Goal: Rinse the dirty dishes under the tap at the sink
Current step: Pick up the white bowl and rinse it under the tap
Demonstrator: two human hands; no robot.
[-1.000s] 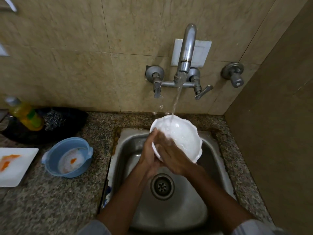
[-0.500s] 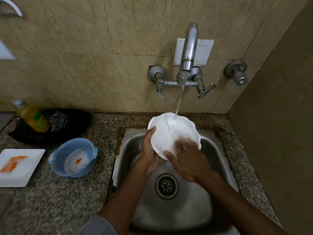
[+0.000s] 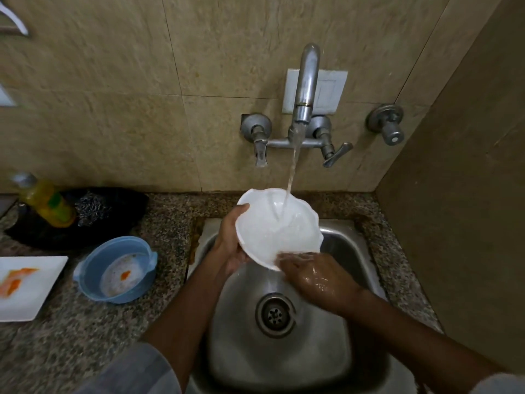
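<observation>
A white scalloped bowl (image 3: pixel 272 226) tilts over the steel sink (image 3: pixel 349 248), and water from the wall tap (image 3: pixel 305 89) runs into it. My left hand (image 3: pixel 230 237) grips the bowl's left rim, thumb on the edge. My right hand (image 3: pixel 315 277), wet, touches the bowl's lower rim with its fingertips; its grip is unclear. A blue bowl (image 3: pixel 93 265) with suds and an orange scrap stands on the counter to the left. Beside it lies a white square plate (image 3: pixel 42 288) with orange smears.
A yellow soap bottle (image 3: pixel 42 200) and a steel scourer (image 3: pixel 91 209) rest on a black dish (image 3: pixel 125 203) at the back left. The drain (image 3: pixel 274 314) lies in the sink's middle. A brown side wall (image 3: pixel 460 194) closes the right.
My right hand has slid from the bowl's inside down to its lower rim. The bowl has tipped further toward me under the stream.
</observation>
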